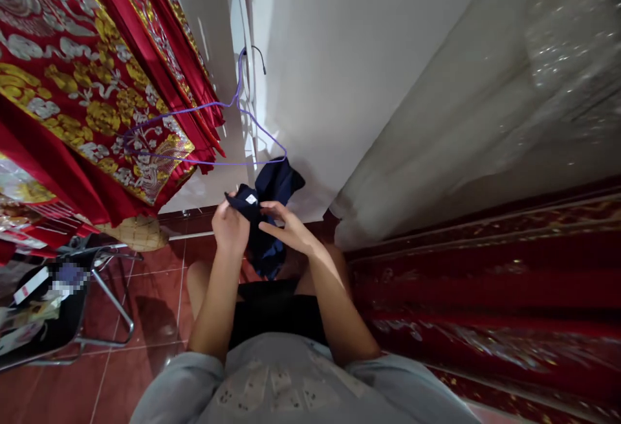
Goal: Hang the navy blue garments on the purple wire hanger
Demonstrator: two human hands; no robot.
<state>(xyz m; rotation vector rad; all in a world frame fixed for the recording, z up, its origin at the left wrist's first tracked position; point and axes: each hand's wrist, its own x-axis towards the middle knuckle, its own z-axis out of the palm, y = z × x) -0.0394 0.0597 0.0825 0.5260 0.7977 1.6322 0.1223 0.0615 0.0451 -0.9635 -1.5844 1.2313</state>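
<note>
A dark navy garment [272,252] with a small white label [251,199] hangs down in front of me, over my lap. My left hand [230,224] is closed on the garment's upper edge, left of the label. My right hand [291,226] is at the label's right, thumb and forefinger apart, its fingertips at the cloth. Just beyond my hands hangs a purple wire hanger [208,164]. Its right corner meets the top of the garment; whether cloth is looped over it I cannot tell. The lower folds of the garment are partly in shadow.
Red cloths with gold and silver embroidery [104,97] hang at the left. Below them stands a black folding chair [80,320] with several items on it. A white wall [339,74] rises ahead. Translucent sheeting [436,145] and dark red fabric [475,281] are at the right.
</note>
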